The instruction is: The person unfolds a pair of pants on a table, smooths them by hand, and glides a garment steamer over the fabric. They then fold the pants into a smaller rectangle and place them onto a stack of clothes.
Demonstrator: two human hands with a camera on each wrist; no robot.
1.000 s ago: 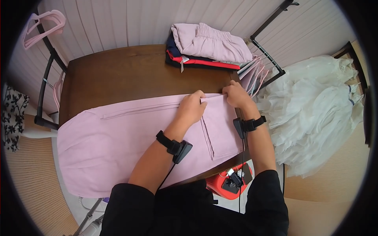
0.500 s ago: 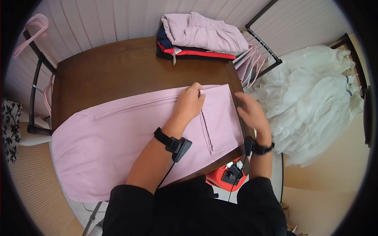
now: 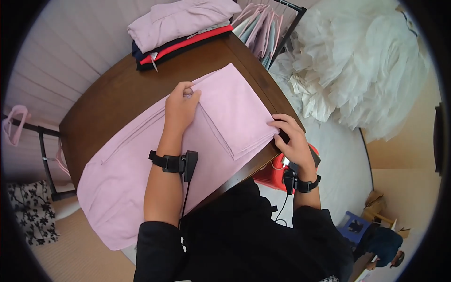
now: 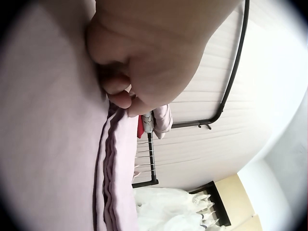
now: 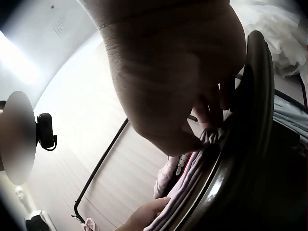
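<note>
A light pink garment (image 3: 136,169) lies across the table, its right end doubled over into a flat layered panel (image 3: 237,110). At the far end of that fold my left hand (image 3: 182,105) pinches the cloth between curled fingers and thumb. In the left wrist view, wavy stacked cloth edges (image 4: 109,178) run down from those fingertips. My right hand (image 3: 295,143) is at the panel's near right corner, by the table's edge. The right wrist view shows its thumb and fingers around the layered cloth edge (image 5: 185,185) there.
Folded clothes (image 3: 183,26) are stacked at the back of the wooden table (image 3: 134,87). Beyond its right side hang clothes on a rack (image 3: 265,28) and a white ruffled gown (image 3: 357,61). A red bin (image 3: 270,176) stands below the near edge. Another person (image 3: 383,246) is at the lower right.
My right hand let go of the garment's far right corner, moved toward me and took hold of the near right corner. My left hand keeps its grip. The head view has turned right.
</note>
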